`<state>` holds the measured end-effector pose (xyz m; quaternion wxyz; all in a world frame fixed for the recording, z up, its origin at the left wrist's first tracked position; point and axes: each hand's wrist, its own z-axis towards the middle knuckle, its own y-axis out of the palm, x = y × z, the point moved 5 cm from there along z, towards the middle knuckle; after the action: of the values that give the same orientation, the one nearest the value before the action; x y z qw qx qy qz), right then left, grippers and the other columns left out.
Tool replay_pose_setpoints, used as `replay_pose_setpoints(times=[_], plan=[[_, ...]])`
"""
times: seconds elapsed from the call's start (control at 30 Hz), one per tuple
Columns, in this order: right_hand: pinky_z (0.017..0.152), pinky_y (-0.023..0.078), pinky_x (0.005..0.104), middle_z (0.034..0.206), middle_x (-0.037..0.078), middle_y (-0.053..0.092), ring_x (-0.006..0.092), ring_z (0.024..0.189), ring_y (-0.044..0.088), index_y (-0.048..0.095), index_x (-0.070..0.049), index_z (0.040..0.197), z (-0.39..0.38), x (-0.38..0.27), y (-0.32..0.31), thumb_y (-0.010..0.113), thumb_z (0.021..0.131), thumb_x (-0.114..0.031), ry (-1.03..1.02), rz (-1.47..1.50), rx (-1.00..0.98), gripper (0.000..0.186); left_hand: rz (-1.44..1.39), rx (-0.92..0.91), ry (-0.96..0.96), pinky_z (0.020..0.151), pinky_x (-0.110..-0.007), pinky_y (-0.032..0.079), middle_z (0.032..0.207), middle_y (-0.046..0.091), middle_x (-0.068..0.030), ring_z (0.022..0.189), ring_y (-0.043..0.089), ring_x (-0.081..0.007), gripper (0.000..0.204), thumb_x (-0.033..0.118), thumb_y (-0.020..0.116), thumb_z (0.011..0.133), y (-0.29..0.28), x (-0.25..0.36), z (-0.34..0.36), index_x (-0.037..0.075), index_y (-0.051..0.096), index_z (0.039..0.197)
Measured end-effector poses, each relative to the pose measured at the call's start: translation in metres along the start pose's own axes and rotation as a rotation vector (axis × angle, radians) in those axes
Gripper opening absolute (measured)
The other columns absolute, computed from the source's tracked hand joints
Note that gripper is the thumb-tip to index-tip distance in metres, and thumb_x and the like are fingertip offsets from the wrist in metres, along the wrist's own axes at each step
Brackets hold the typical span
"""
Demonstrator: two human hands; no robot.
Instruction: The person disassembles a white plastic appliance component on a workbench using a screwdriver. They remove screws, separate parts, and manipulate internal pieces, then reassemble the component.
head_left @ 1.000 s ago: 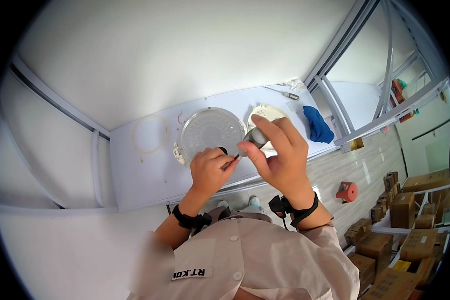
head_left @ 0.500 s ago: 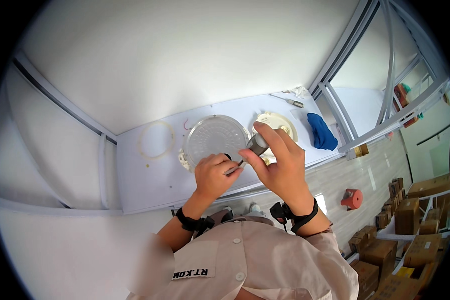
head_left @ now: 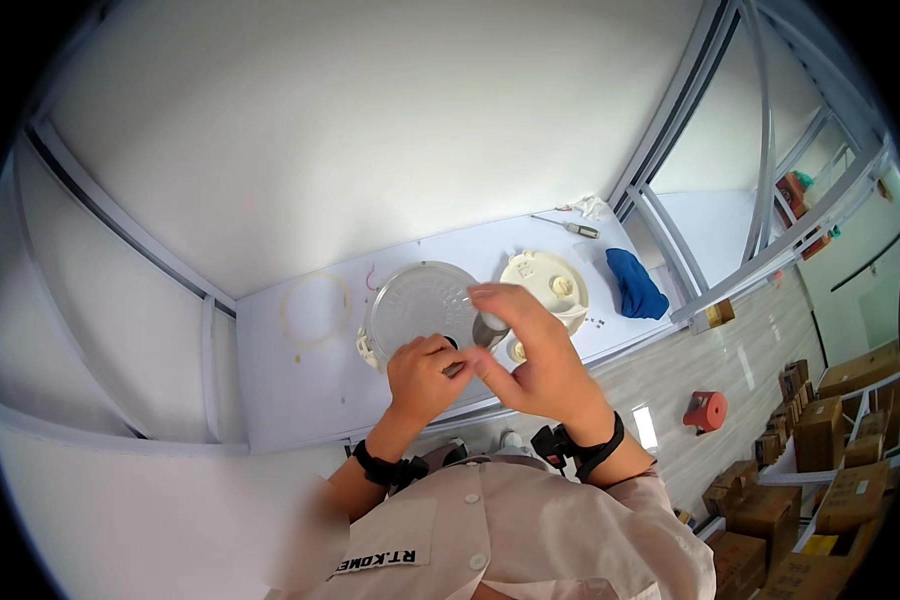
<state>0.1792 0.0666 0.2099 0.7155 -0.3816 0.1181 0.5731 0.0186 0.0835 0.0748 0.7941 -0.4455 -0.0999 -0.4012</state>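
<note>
My right hand (head_left: 542,362) grips a screwdriver (head_left: 490,328) by its grey handle, the shaft pointing down and left toward my left hand (head_left: 423,382). The left fingers are pinched together at the screwdriver's tip; whatever small thing they hold is hidden. Under and beyond both hands lies a round clear ribbed cover (head_left: 418,296) with a cream fitting (head_left: 365,347) at its left edge. A round cream plastic base (head_left: 533,274) sits to the right of it, partly behind my right hand.
A thin cream ring (head_left: 288,316) and a red wire (head_left: 370,278) lie to the left. Rightward are another screwdriver (head_left: 580,230), a blue cloth (head_left: 635,284), white crumpled material (head_left: 592,207) and several small dark pieces (head_left: 594,322). A red stool (head_left: 707,411) and cardboard boxes (head_left: 820,433) stand beyond the table.
My right hand has shifted left with the screwdriver, closer to the left hand, uncovering more of the cream base. The table appears slightly lower in the view.
</note>
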Motion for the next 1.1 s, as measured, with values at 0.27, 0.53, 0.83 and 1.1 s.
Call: replay_pose_setpoints(times=[0.27,0.53,0.83,1.1], plan=[[0.077,0.053,0.0361,0.097,0.012,0.062,0.0270,0.084,0.061,0.071,-0.004,0.132,-0.002,-0.007,-0.004,0.087,0.083,-0.006,0.045,-0.116,0.095,0.052,-0.031,0.040,0.028,0.057,-0.036,0.049,0.071,0.065,0.0050,0.062,0.064,-0.0205,0.012,0.023,0.091,0.073,-0.007,0.007,0.006,0.018,0.080,0.072],[0.088,0.057,0.0392,0.115,0.021,0.066,0.0350,0.104,0.068,0.066,-0.004,0.139,0.005,-0.015,-0.002,0.081,0.086,0.000,0.038,-0.061,0.051,0.055,-0.028,0.018,0.021,0.058,-0.036,0.051,0.071,0.066,0.0052,0.064,0.065,-0.0204,0.010,0.023,0.091,0.072,-0.008,0.003,0.004,0.019,0.082,0.073],[0.073,0.054,0.0363,0.104,0.013,0.067,0.0286,0.085,0.064,0.064,-0.005,0.145,-0.004,-0.004,-0.004,0.088,0.080,-0.004,-0.003,-0.228,0.118,0.070,-0.040,0.014,0.027,0.060,-0.036,0.051,0.072,0.066,0.0060,0.065,0.065,-0.0204,0.011,0.025,0.091,0.073,-0.005,0.000,0.004,0.020,0.081,0.072],[0.087,0.059,0.0386,0.115,0.019,0.071,0.0330,0.096,0.071,0.066,-0.003,0.137,-0.001,-0.006,-0.006,0.085,0.082,-0.002,-0.052,-0.050,0.044,0.058,-0.014,0.035,0.037,0.059,-0.036,0.051,0.071,0.065,0.0069,0.063,0.065,-0.0195,0.012,0.026,0.091,0.072,-0.009,0.004,0.004,0.020,0.081,0.071]])
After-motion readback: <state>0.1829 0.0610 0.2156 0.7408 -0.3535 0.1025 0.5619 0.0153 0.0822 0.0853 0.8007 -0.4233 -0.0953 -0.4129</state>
